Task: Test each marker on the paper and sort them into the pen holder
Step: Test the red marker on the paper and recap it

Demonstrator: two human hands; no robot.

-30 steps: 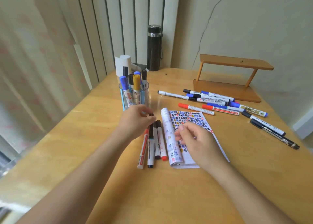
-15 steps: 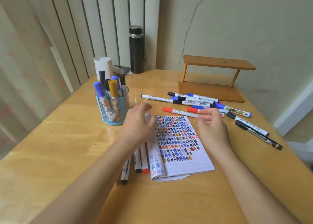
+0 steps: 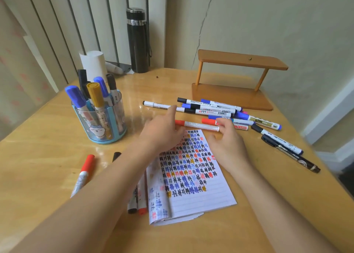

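Where the red-capped marker [image 3: 199, 126] lies: on the table [image 3: 47, 157], just beyond the paper [image 3: 191, 176].
My right hand [image 3: 228, 147]: loose, fingers around its white end, not gripping.
My left hand [image 3: 162, 132]: released, forefinger outstretched beside its cap.
Pen holder [image 3: 119, 116]: further left, markers inside.

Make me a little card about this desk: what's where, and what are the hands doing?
pen holder: upright, several markers inside
paper: open notebook, covered in colored test marks
left hand: fingers straight, above paper's top edge, holding nothing
right hand: fingers at red-capped marker; grip unclear
loose markers: lying beyond the paper
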